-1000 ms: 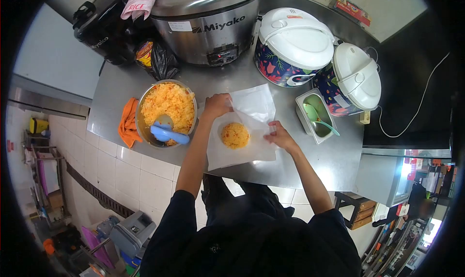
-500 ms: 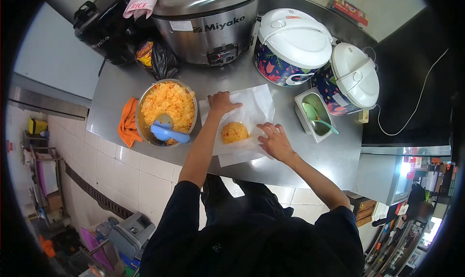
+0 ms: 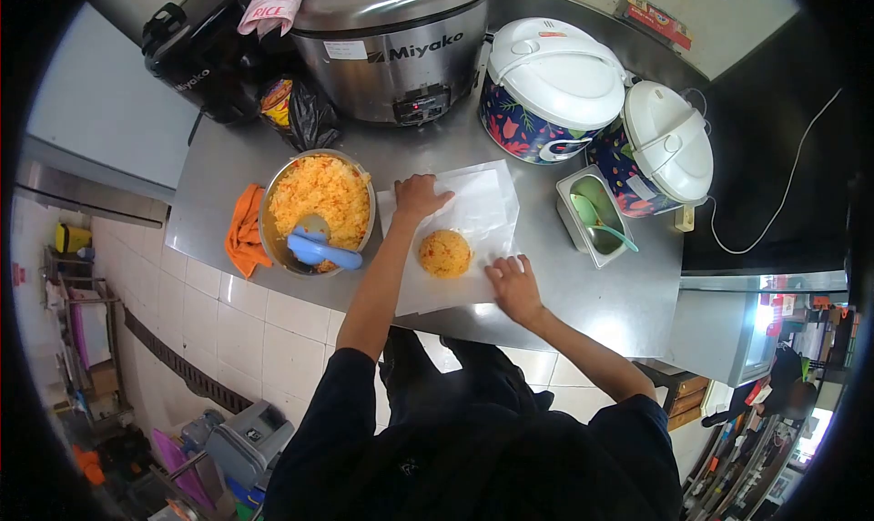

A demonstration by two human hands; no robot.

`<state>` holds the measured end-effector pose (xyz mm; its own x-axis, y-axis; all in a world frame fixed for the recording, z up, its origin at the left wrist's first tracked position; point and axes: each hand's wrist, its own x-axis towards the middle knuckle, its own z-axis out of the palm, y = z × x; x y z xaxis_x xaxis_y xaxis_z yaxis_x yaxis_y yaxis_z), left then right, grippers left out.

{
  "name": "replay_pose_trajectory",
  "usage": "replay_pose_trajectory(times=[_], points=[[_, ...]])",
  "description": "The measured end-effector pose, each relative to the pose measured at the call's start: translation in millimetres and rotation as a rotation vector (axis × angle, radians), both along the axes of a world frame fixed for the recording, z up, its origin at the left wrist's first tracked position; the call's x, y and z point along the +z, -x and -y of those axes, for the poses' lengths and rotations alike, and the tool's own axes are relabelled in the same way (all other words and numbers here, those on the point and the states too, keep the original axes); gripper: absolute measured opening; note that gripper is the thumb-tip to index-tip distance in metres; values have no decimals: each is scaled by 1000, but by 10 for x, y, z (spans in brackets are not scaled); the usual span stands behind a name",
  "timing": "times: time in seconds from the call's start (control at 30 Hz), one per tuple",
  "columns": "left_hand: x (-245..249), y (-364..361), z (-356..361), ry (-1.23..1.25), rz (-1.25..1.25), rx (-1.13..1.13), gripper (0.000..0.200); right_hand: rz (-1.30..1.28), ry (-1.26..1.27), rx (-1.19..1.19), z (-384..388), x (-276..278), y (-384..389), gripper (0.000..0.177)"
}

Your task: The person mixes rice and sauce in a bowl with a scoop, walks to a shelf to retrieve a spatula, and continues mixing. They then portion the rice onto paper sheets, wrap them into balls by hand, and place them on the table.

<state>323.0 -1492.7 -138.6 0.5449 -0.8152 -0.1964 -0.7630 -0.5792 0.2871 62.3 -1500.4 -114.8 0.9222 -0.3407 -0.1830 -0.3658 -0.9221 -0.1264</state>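
A round mound of orange-yellow fried rice [image 3: 444, 253] rests on a sheet of white wrapping paper [image 3: 482, 198], which lies flat on the steel table. At the paper's upper left, my left hand [image 3: 419, 196] presses down with its thumb stretched out to the right. My right hand [image 3: 515, 289] touches the right edge of the paper beside the rice, fingers slightly bent and apart. Left of my left forearm stands a metal bowl [image 3: 264, 225] full of the same rice, with a blue-handled scoop [image 3: 323, 249] lying in it.
An orange cloth [image 3: 244, 232] lies left of the bowl. A large steel rice cooker [image 3: 391, 66] and two floral cookers with white lids [image 3: 557, 75] line the back. On the right is a metal container [image 3: 575, 222] holding a green spoon [image 3: 612, 235]. The table's front edge [image 3: 437, 311] is near my body.
The paper's lower right part, raised against the rice before, now lies flat, and the whole mound shows. My right hand has moved slightly down; the left stays nearly in place.
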Motion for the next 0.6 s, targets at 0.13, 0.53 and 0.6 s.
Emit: replay_pose_trajectory(times=[0.13, 0.53, 0.6], points=[[234, 190, -319, 240, -139, -160, 22, 247, 44, 175, -147, -53, -120, 19], [87, 1023, -1220, 358, -137, -388, 27, 90, -53, 194, 246, 141, -343, 12], [-68, 886, -1146, 238, -374, -341, 26, 163, -59, 140, 281, 214, -391, 12]])
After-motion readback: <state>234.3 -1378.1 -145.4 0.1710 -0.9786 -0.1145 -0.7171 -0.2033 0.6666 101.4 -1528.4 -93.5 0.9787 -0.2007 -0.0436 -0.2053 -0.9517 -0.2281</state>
